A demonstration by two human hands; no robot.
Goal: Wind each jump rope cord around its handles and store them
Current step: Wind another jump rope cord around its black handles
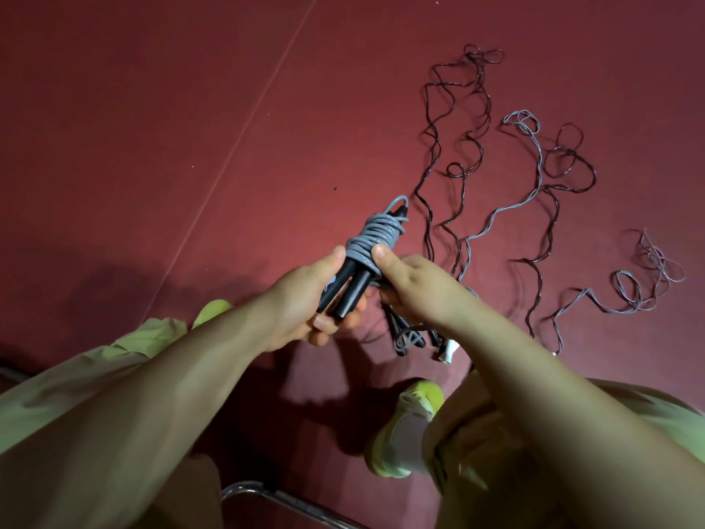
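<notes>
A jump rope with two black handles has its grey cord wound in many turns around their upper part. My left hand grips the lower ends of both handles. My right hand pinches the coil at its lower edge, thumb on the grey turns. Loose on the red floor to the right lie a dark cord, a grey cord and another grey cord. Their handles lie bunched under my right wrist, partly hidden.
The floor is a red mat with a pale seam line running diagonally. My yellow-green shoes and trouser legs fill the lower part of the view. A curved metal tube shows at the bottom edge.
</notes>
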